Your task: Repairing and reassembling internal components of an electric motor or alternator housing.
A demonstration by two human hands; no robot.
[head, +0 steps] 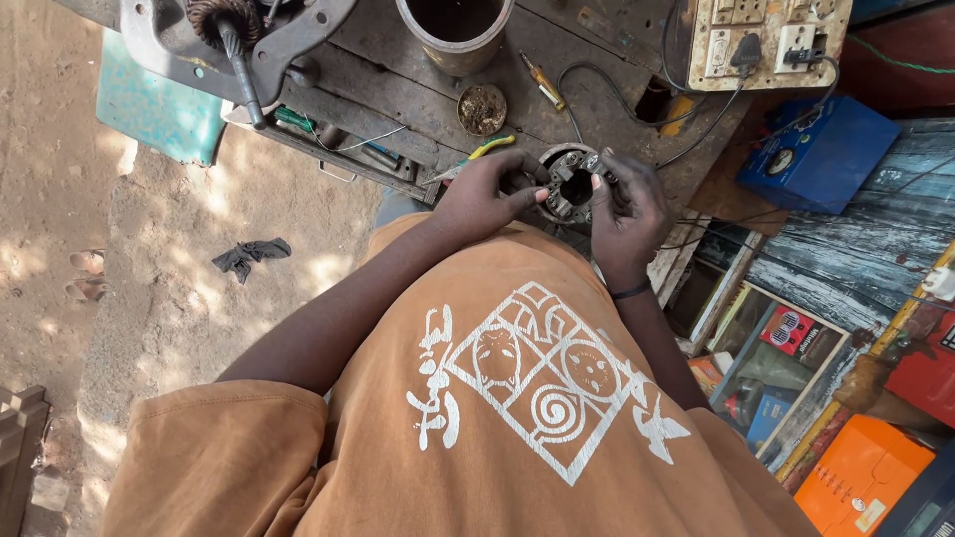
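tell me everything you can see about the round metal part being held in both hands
The round grey metal ring-shaped part looks like worn, grimy cast metal with a dark open centre and small fittings set around its inner rim. It is held just above the edge of the dark wooden workbench, its open face turned up toward the camera. The left hand grips its left rim, and the right hand holds its right side, fingers on the top rim.

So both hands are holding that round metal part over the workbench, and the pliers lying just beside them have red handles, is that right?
Not quite. The head view shows both the left hand and right hand on the round metal part over the workbench, but the pliers have yellow-green handles, not red.
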